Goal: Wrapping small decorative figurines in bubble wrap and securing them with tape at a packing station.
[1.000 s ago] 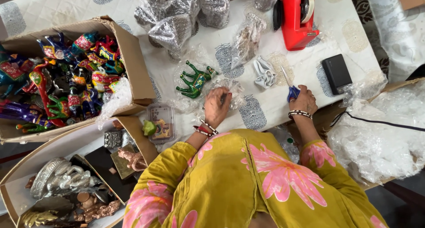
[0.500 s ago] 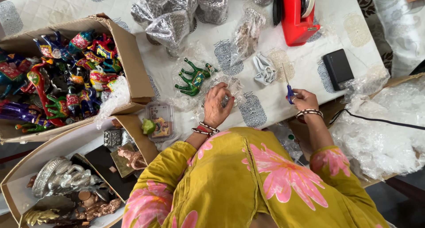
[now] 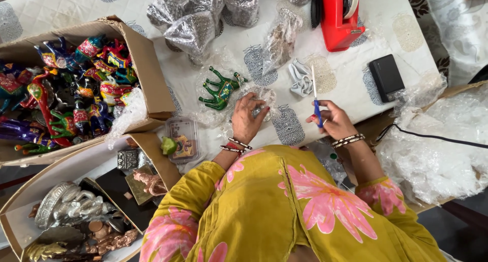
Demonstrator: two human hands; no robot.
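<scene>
Head view, looking straight down over a yellow flowered top. Landmark: the green toy camel (image 3: 221,89) lying on its side on the white patterned table (image 3: 168,74).

Left hand (image 3: 247,118) sits just right of the camel and a little nearer the person, fingers curled down and pressed on a small bubble-wrapped piece (image 3: 262,100). Right hand (image 3: 333,120) is further right of the camel, fingers closed round the blue handle of a pair of scissors (image 3: 315,97), blades pointing away from the person.

Handling, as a judgement: the wrapped piece looks light, with a soft, slippery, crinkly skin over something hard and likely breakable (painted figure, perhaps). Best held across the body through the wrap, not by a thin leg or neck. Scissors are stiff and sharp; hold by the handle only.

Hard to make out: what is inside the wrap, as glare and the fingers cover it. Whether the scissor blades are apart or together cannot be told, since they read as one thin line.

Beyond the camel, a red tape dispenser (image 3: 338,15) runs off the top edge. Left of the camel, a cardboard box (image 3: 147,69) of painted figures is cut by the frame. Far right of it, a heap of bubble wrap (image 3: 437,150) hides what lies under it
</scene>
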